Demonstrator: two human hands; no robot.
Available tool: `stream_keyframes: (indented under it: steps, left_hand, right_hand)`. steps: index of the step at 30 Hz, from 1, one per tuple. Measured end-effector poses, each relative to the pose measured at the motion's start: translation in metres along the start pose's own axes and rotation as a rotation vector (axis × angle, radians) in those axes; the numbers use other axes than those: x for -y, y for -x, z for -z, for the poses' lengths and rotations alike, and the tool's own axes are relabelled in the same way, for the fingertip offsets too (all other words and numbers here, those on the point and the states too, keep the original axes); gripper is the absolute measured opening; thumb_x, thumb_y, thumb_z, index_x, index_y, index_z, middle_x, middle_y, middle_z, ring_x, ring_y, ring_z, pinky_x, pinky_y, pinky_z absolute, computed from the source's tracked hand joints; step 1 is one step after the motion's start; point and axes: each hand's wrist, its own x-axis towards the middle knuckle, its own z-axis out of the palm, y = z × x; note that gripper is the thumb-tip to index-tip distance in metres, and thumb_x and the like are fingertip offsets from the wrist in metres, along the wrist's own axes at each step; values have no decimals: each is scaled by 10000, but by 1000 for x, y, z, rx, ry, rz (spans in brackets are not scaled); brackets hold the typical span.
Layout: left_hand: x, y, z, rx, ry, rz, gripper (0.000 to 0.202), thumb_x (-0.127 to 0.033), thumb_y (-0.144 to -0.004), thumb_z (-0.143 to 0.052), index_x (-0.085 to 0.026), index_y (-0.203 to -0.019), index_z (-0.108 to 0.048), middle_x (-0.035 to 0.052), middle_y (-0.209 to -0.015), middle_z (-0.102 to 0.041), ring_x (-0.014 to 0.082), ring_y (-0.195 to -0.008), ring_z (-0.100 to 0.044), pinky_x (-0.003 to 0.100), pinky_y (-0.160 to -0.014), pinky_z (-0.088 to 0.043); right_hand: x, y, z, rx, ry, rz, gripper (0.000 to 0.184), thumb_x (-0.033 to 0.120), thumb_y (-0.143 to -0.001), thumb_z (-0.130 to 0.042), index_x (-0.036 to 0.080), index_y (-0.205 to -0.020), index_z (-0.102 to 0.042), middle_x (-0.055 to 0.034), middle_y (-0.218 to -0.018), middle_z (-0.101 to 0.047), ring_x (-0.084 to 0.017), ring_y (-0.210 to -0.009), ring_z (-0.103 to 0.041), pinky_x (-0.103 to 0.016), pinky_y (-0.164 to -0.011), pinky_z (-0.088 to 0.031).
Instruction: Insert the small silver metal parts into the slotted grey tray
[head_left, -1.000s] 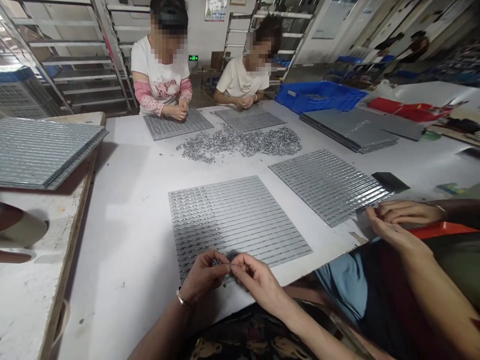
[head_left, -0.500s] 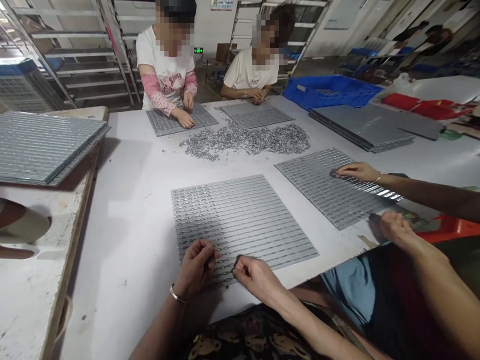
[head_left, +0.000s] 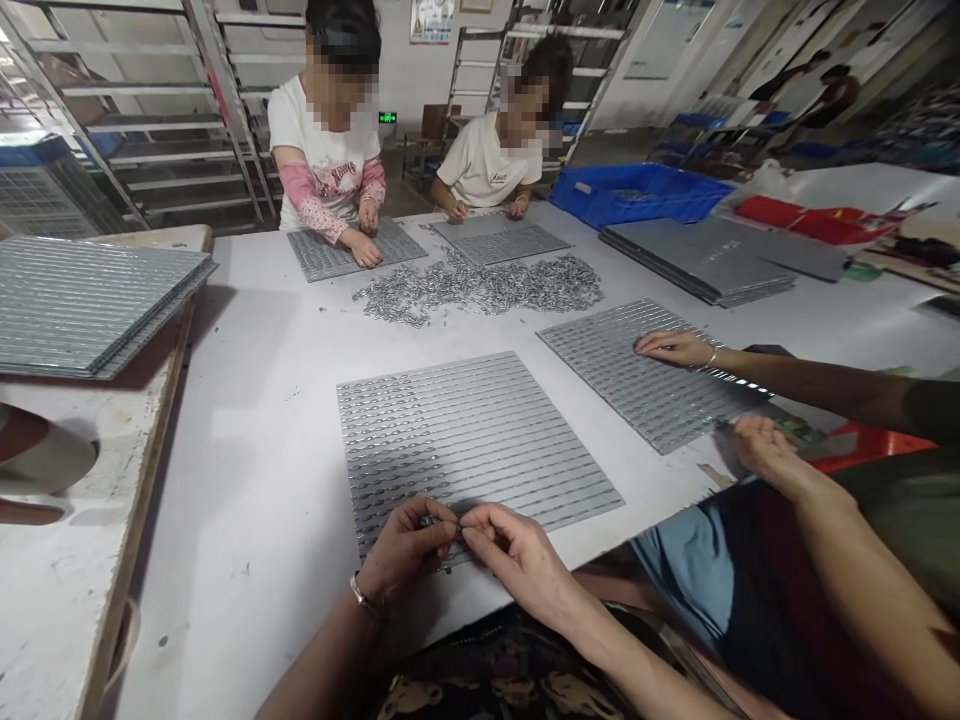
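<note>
A grey ridged panel (head_left: pixel 517 430) lies on the table in front of me. Small shiny metal pieces sit in rows along its left side and near edge. Over the near edge, my left hand (head_left: pixel 409 545) is closed, and a few small metal pieces (head_left: pixel 427 520) show between its curled fingers. My right hand (head_left: pixel 517 550) is pinched, its thumb and forefinger meeting the left fingertips. What lies between the right fingertips is too small to make out.
A heap of small metal pieces (head_left: pixel 487 285) lies mid-table. A co-worker's hand (head_left: pixel 675 348) rests over another panel (head_left: pixel 622 370) at right; two people work opposite. A blue crate (head_left: pixel 637 195) and stacked panels (head_left: pixel 690 255) stand back right, more panels (head_left: pixel 97 300) at left.
My hands have come together; before, they were apart over the panel's near edge. The left has moved right, towards the right fingertips. Opposite, one co-worker's hands have separated.
</note>
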Motion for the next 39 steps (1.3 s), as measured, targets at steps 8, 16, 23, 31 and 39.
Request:
stream_keyframes:
  steps: [8,16,23,31,39]
  left_hand:
    - [3,0,-2,-41,-109,-20,427,-486,-639,-915,-161,-747,-660,-46,-487,-500,62,-429,-353,220,-448,-200]
    - [-5,-4,6,-247,68,-79,488,-570,-671,-871,-166,-736,-603,-34,-611,-541,40,-454,-316,186,-407,-177]
    - [-8,-4,6,-241,91,-64,494,-548,-641,-896,-163,-739,-603,-28,-641,-559,38,-475,-336,166,-402,-200]
    - [-15,-1,3,-278,99,-112,488,-540,-652,-885,-152,-736,-601,-8,-705,-605,34,-486,-386,156,-389,-185]
    - [-23,0,5,-341,179,-118,514,-553,-625,-882,-152,-824,-630,-23,-679,-600,35,-470,-385,152,-376,-155]
  right_hand:
    - [-12,-1,-3,128,-193,-185,409,587,-948,-547,200,-822,-589,35,-647,-490,-121,-594,-436,-240,-549,-375]
    - [-30,1,4,216,252,7,267,327,-987,-458,222,-751,-522,-22,-759,-606,-179,-744,-555,-295,-687,-422]
    - [-46,-2,-10,211,476,72,182,184,-938,-447,227,-790,-542,-38,-775,-651,-192,-720,-608,-299,-679,-420]
    - [-32,1,3,143,424,39,160,240,-975,-426,234,-825,-482,-8,-754,-612,-162,-672,-579,-265,-638,-400]
    - [-40,-3,-11,162,430,35,113,203,-901,-528,221,-790,-520,11,-711,-614,-161,-684,-579,-263,-629,-374]
